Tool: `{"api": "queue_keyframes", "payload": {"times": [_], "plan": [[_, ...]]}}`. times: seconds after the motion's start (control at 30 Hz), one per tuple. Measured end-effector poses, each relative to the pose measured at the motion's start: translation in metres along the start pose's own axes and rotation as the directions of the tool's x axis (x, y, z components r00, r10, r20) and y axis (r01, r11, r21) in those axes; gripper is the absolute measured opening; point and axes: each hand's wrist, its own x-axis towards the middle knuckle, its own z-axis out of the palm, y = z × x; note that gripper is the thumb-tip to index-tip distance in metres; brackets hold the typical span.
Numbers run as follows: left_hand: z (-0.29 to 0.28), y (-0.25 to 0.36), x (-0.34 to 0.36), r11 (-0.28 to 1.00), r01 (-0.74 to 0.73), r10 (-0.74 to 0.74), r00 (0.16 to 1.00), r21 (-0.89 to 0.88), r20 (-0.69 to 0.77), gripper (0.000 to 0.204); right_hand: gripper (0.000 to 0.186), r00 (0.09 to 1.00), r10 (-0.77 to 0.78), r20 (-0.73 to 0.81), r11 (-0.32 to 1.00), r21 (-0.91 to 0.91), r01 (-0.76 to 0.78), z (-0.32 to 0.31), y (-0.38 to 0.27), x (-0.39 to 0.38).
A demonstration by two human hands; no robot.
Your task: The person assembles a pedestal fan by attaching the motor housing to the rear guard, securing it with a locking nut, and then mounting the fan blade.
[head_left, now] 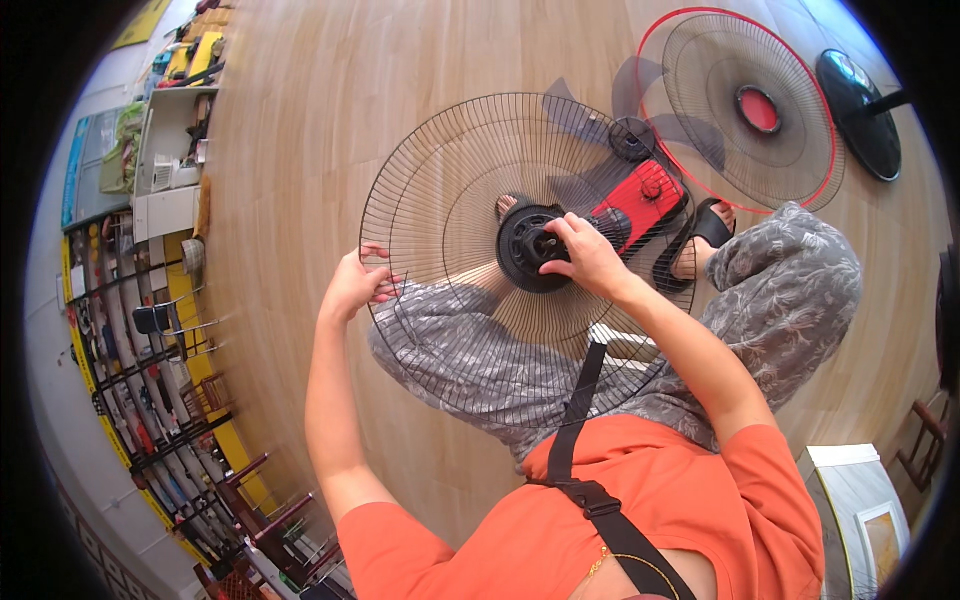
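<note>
A black wire fan grille (445,170) stands upright in front of me, between my legs. My left hand (360,284) is closed on its left rim, with fingertips passing between the wires. At its middle is a round black hub (522,262). My right hand (590,258) has its thumb and fingers curled round the hub's centre piece, which the hand partly hides. Behind the wires lies the fan's red control housing (648,200). Beyond it, dark see-through fan blades (630,95) rest on the floor, partly covered by the grille.
A second grille with a red rim (690,12) lies at the far right, beside a round black fan base (860,120) with a pole. Along the left wall stand a loaded shelf rack (130,330) and a white cabinet (170,215). A white panel-like box (865,500) is at my lower right.
</note>
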Motion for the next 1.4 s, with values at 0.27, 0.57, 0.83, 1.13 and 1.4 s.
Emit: {"api": "queue_keyframes", "payload": {"times": [0.27,0.57,0.83,1.13,1.4], "plan": [[0.002,0.002,0.000,1.000,0.007,-0.007,1.000,0.006,-0.013,0.028,0.055,0.987,-0.157,-0.022,0.984,-0.084,0.154,-0.009,-0.005,0.002],[0.001,-0.002,0.000,1.000,-0.014,0.014,1.000,-0.001,-0.006,0.029,0.054,0.999,0.041,0.027,0.999,-0.019,-0.041,-0.010,-0.019,-0.002],[-0.004,-0.008,0.001,1.000,0.007,-0.007,1.000,0.013,-0.024,0.029,0.065,0.896,0.407,0.176,0.911,-0.141,-0.387,0.002,-0.030,-0.002],[0.000,-0.006,0.004,1.000,-0.026,0.026,1.000,-0.014,0.011,0.030,0.079,0.986,0.164,-0.007,0.986,0.042,-0.164,0.007,-0.004,-0.005],[-0.001,-0.004,0.001,0.999,-0.022,0.023,1.000,-0.026,0.011,0.030,0.074,0.998,-0.035,0.050,0.993,0.117,0.029,-0.009,-0.011,0.004]]}}
